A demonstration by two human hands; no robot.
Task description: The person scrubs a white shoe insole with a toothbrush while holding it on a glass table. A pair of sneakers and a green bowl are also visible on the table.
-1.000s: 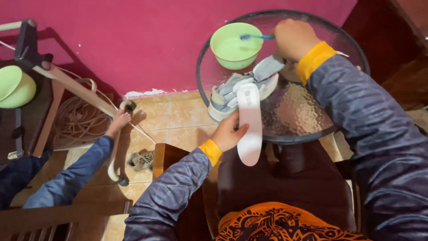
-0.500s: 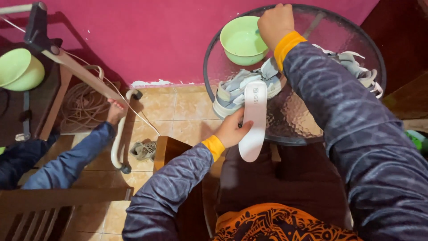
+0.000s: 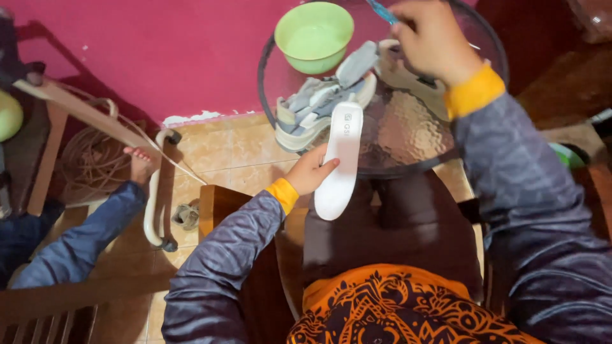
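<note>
white insole (image 3: 339, 159), long, flat, clean

Left arm: bent at the elbow, reaching forward and up from the lower middle, in a grey patterned sleeve with a yellow cuff.
Left hand (image 3: 310, 172): fingers curled, thumb pointing right, closed in a grip.
Right arm: stretched forward along the right side, same sleeve and yellow cuff at the wrist.
Right hand (image 3: 428, 39): raised at the top edge, fingers clenched, back of the hand toward the camera.
</note>
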